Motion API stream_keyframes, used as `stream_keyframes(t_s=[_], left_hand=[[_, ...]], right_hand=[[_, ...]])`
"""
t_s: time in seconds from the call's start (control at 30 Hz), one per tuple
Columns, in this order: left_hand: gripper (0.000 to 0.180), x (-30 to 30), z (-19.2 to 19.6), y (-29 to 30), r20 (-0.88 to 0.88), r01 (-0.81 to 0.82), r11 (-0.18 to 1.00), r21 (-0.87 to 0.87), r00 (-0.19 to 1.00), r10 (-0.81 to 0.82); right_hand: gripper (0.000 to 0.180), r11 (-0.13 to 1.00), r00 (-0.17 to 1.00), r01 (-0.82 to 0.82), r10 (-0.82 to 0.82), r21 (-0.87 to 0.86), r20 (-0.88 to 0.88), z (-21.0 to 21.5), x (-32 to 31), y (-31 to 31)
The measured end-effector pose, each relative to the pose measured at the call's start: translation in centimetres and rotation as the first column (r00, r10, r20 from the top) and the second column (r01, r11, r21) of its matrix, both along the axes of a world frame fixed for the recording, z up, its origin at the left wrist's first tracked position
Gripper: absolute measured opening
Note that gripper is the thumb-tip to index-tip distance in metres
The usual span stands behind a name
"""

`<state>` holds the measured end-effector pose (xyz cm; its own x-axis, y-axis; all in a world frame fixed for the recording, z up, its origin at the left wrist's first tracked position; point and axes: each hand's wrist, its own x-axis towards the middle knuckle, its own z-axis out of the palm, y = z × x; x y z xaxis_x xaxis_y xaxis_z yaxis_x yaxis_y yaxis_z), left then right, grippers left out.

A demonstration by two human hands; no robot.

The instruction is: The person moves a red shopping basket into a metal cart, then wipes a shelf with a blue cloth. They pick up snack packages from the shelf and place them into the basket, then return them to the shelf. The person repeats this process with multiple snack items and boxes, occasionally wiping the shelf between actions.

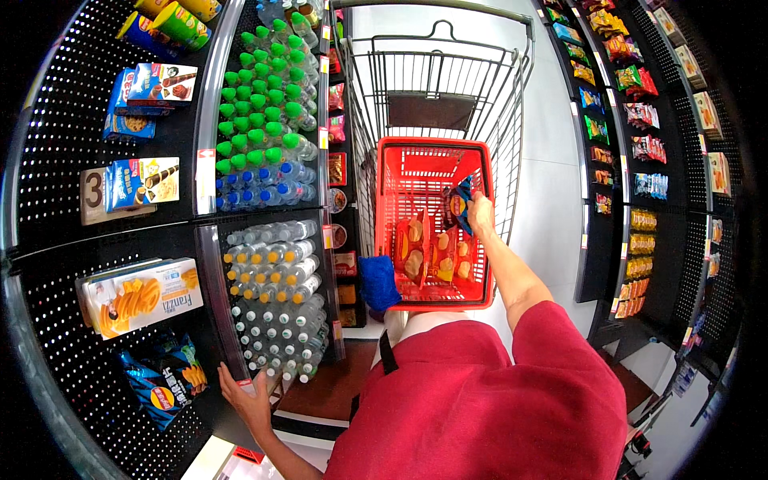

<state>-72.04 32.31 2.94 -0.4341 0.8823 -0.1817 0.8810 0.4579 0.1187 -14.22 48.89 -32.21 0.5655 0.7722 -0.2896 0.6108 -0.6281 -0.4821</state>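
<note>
We see the right hand (481, 213) with fingers clamped on a blue snack bag (459, 205) over the red basket (432, 148) – long axis roughly vertical, lower part hidden. Left hand (246, 398) – fingers spread – rests on the shelf edge (214, 320)

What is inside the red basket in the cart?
The red basket holds several red snack bags; the right hand lowers a blue snack bag in. Anything beneath them is covered.
</note>
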Motion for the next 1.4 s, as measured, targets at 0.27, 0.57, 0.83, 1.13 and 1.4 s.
stream_keyframes(t_s=[0.27, 0.57, 0.83, 1.13, 1.4], left_hand=[[0.090, 0.2, 0.0, 0.1, 0.012, 0.005, 1.000, 0.012, 1.000, -0.005], [0.091, 0.0, 0.1, 0.0, 0.012, 0.014, 1.000, 0.020, 1.000, -0.014], [0.091, 0.4, -0.2, -0.5, 0.016, 0.044, 0.998, 0.038, 0.999, -0.044], [0.064, -1.5, 1.5, -0.8, 0.269, -0.213, 0.904, 0.371, 0.956, 0.114], [0.047, -9.0, 9.8, -0.8, -0.391, 0.169, 0.592, 0.788, 0.880, 0.270]], right_hand=[[0.021, 1.000, 1.000, 0.025, -0.025, -0.017, -0.008, 1.6, -0.3, 1.4], [0.020, 0.999, 0.995, -0.027, 0.030, -0.033, 0.100, 0.2, -0.3, 2.3], [0.026, 0.983, 0.981, -0.098, 0.070, 0.154, 0.182, -0.9, 0.8, 1.3], [0.033, 0.911, 0.979, -0.190, 0.205, 0.367, -0.003, 4.1, -1.4, -4.7], [0.023, 0.794, 0.850, -0.368, 0.498, 0.484, -0.170, 12.5, -11.9, -8.0]])
